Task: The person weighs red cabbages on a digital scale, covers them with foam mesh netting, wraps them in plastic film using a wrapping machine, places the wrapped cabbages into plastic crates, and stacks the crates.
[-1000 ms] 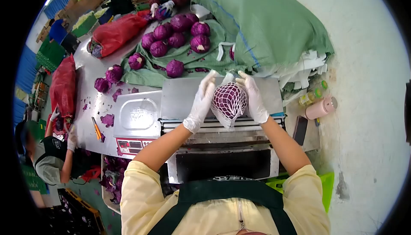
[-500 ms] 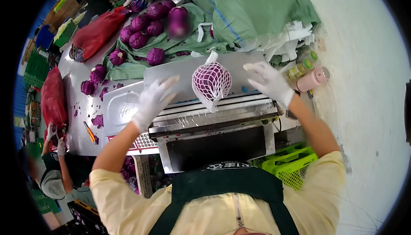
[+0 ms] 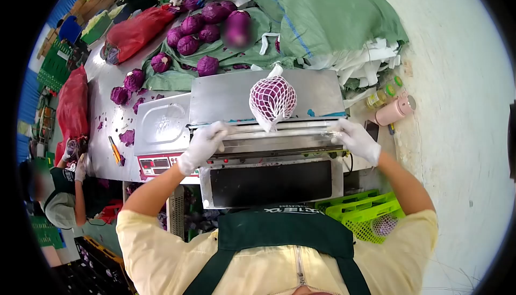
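Observation:
A red cabbage [image 3: 272, 99] in a white foam net sits on the metal plate of the wrapping machine [image 3: 220, 99]. My left hand [image 3: 207, 145], in a white glove, is closed at the left end of the machine's rollers. At the right end my right hand [image 3: 357, 142], gloved too, is also closed. Between them stretches clear plastic film [image 3: 279, 140], its edge pinched in the fingers of both hands. Neither hand touches the cabbage. Below the rollers lies a black heating plate [image 3: 271, 184].
Several bare red cabbages [image 3: 208, 66] lie on green cloth [image 3: 172, 81] at the back left. A scale [image 3: 161, 128], orange knife [image 3: 114, 150] and pink bottle [image 3: 395, 110] flank the machine. A co-worker [image 3: 62, 193] handles a red net sack [image 3: 72, 112]. A green crate [image 3: 365, 222] stands low right.
Both my hands have come down from beside the cabbage to the film at the rollers, and their spread fingers have closed. The cabbage stays on the plate; the whole view has shifted slightly.

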Demonstrator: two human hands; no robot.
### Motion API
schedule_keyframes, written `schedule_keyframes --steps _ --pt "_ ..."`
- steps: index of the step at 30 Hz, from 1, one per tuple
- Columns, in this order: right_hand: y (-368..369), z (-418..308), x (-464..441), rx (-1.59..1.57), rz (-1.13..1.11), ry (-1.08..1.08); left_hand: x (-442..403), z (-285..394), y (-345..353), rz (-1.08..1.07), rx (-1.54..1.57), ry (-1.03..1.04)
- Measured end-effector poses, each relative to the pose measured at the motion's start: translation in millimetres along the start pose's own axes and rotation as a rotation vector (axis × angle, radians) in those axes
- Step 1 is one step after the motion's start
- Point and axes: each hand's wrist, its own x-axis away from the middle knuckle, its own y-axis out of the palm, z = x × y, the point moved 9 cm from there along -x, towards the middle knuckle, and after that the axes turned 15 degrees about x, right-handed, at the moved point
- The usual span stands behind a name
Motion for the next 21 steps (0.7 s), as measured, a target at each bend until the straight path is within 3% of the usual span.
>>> schedule_keyframes --steps 1,3,5,6,8,9,10,12,13,14,15,16,17,18,19,20,21 --pt "0 0 12 -0.245 -0.142 0.287 13 -11 -6 0.04 0.446 -0.333" --pt "-28 -24 7 -0.273 -0.138 0.288 21 17 -23 0.131 0.69 -0.247" --pt "-67 -35 -9 -0.631 0.157 0.15 8 46 -62 0.281 0.648 0.122" --pt "-70 -35 -23 -0.632 0.156 0.15 -3 65 -73 0.296 0.531 0.206" --pt "-118 -55 -57 -0.191 0.577 -0.054 -42 100 -73 0.206 0.315 0.389" --pt "-106 -51 -82 -0.1 0.589 -0.146 -64 90 -57 0.063 0.261 0.336" --pt "-85 -43 -104 -0.008 0.603 -0.239 -79 83 -38 -0.008 -0.054 0.376" --pt "-30 -52 -137 0.252 0.247 -0.33 -107 46 7 -0.241 -0.292 0.224" --pt "-1 -57 -149 0.391 0.018 -0.359 -116 28 22 -0.261 -0.162 0.296" --pt "28 -47 -149 0.095 0.075 -0.376 -123 23 22 -0.23 0.0 0.243" --pt "31 -45 -152 -0.01 0.144 -0.35 -129 18 24 -0.2 0.165 0.187" --pt "29 -46 -154 -0.265 0.038 -0.264 -134 11 32 -0.198 0.165 0.184" --pt "29 -47 -148 -0.526 -0.072 -0.166 -138 -7 34 -0.126 0.515 0.055" --pt "21 -52 -138 -0.534 -0.082 -0.158 -136 -25 39 -0.043 0.865 -0.082" --pt "24 -52 -125 -0.457 -0.234 -0.096 -126 -16 41 -0.037 0.876 -0.096" --pt "26 -56 -109 -0.379 -0.384 -0.035 -109 -4 54 -0.141 0.999 -0.31" --pt "23 -91 -85 -0.816 -0.429 -0.005 -83 8 71 -0.251 1.118 -0.537"
